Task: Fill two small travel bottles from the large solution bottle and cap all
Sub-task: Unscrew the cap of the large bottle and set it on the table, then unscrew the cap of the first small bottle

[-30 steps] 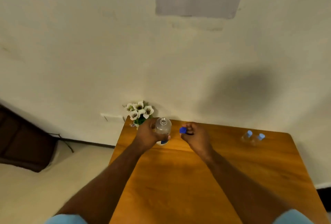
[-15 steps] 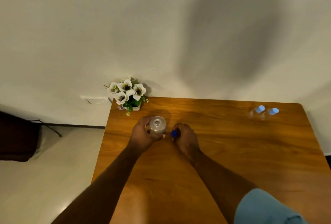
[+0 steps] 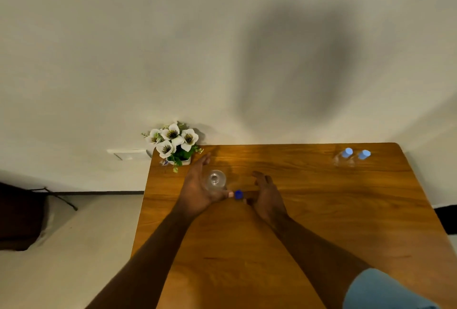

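The large clear solution bottle (image 3: pixel 216 180) stands uncapped on the wooden table (image 3: pixel 321 209), its open mouth facing up. My left hand (image 3: pixel 197 190) lies against the bottle's left side with fingers stretched out straight and the thumb below the bottle, not wrapped around it. The dark blue cap (image 3: pixel 238 194) rests on the table between my two thumbs. My right hand (image 3: pixel 268 192) is just right of the cap, fingers spread and empty. Two small travel bottles (image 3: pixel 345 158) (image 3: pixel 361 158) with light blue caps stand side by side at the table's far right corner.
A small pot of white flowers (image 3: pixel 174 142) sits at the table's far left corner against the wall. The table's left edge drops to a pale floor with a dark object (image 3: pixel 19 217) at far left.
The bottle has been set down on the table and my left fingers have opened off it. My right hand has let go of the blue cap, which now lies on the table.
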